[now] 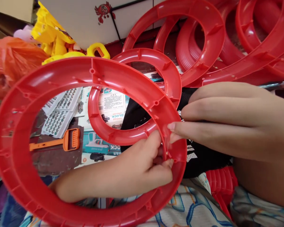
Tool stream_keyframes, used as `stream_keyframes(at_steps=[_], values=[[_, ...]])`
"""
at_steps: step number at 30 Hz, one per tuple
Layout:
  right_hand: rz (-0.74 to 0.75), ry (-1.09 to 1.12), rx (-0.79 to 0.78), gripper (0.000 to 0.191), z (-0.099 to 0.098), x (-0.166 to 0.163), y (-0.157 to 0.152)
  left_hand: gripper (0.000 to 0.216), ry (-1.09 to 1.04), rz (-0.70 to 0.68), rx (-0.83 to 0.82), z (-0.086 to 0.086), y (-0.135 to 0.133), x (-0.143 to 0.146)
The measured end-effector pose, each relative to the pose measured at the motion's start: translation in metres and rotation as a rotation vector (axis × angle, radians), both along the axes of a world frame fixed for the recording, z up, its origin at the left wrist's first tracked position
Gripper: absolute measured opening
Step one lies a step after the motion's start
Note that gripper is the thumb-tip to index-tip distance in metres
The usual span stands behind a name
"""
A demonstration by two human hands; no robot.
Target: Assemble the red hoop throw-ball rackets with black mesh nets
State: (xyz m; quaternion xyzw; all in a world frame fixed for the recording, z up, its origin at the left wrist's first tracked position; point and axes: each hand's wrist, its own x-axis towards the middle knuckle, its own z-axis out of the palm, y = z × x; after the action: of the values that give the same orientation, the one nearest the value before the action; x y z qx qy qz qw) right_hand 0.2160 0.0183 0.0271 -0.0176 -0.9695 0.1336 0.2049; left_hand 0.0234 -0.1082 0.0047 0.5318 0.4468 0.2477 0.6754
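A large red plastic ring-shaped track [85, 71] with ribs and small round posts fills the near left of the head view. My left hand [153, 164] reaches through its opening. The fingers close around the inner edge on the right side, partly hidden behind it. My right hand [217, 123] comes in from the right, thumb and fingertips pinched together against the track's channel wall. Anything between those fingertips is too small to make out. Behind the large ring sits a smaller red ring [137, 135], overlapped by it.
More red curved tracks [213, 28] stack at the back right. Yellow toys [49, 34] and an orange plastic bag [11, 63] lie at the back left. Trays of small round balls [59, 121], an orange toy rake [71, 140], printed boxes [97, 142] and black cloth [203, 164] surround the ring.
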Motion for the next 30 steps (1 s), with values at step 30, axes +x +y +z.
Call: stream_keyframes(at_steps=[30], values=[[-0.156,0.01,-0.083,0.032,-0.004,-0.011,-0.008,0.013,-0.519,0.29,-0.188,-0.015,0.004,0.019]])
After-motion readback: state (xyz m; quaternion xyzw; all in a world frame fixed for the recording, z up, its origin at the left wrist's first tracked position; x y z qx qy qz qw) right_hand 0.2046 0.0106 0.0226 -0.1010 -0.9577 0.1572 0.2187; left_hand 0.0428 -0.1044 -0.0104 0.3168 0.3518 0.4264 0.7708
